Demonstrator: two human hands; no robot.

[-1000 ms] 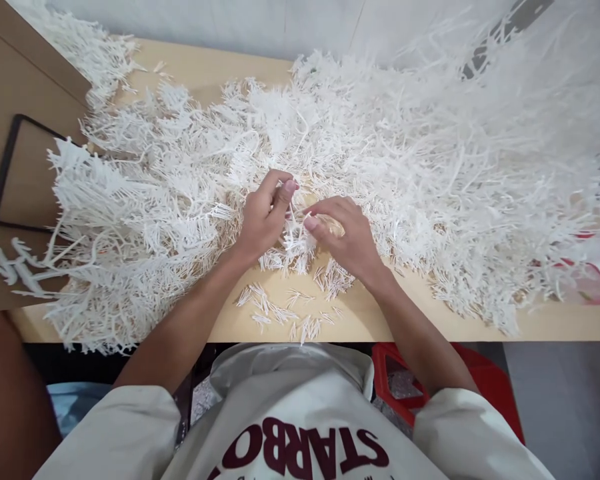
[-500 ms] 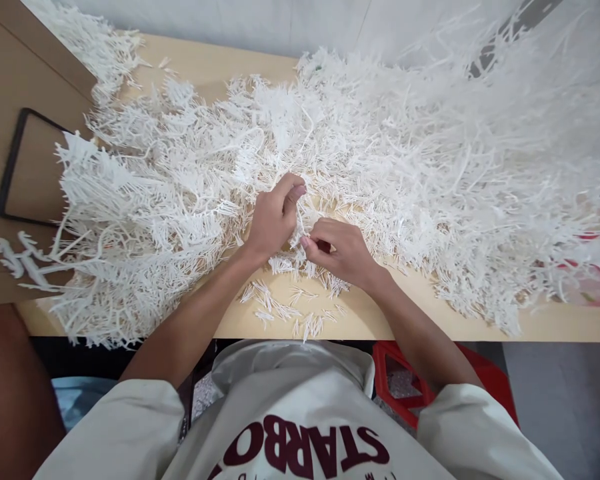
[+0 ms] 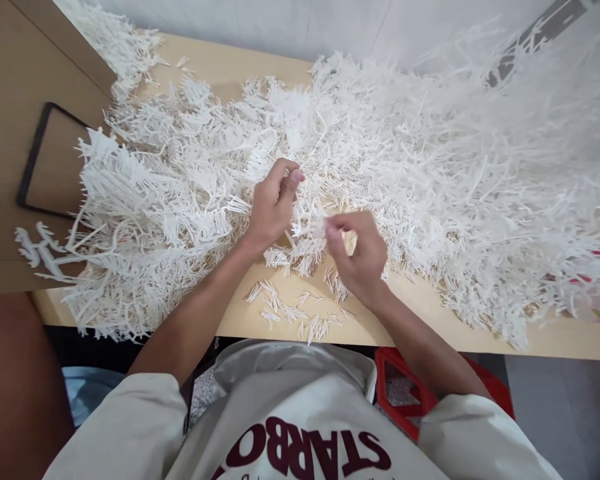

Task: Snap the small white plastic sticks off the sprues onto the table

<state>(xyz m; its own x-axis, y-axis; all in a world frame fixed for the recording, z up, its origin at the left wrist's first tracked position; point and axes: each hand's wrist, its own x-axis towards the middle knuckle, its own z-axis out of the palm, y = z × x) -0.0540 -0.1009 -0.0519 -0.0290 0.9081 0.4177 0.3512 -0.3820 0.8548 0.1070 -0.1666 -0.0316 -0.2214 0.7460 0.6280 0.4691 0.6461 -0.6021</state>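
My left hand is closed in a pinch over the middle of a large heap of white, thin, branched plastic stems. A white branched stem hangs from its thumb and forefinger. To the right and slightly nearer me, my right hand has its thumb and forefinger brought together, the tips blurred by motion. Whether anything small sits between them cannot be made out. Below the hands, several short loose white sprigs lie on the light wooden table.
A cardboard box with a black-edged handle opening stands at the left. More white stems spread high to the right, by a pink and clear plastic bag. Under the table is a red stool. Another person's limb shows at lower left.
My right hand has moved right and away from my left hand, off the strand between them. My left hand keeps its pinch, slightly higher. The view has shifted a little.
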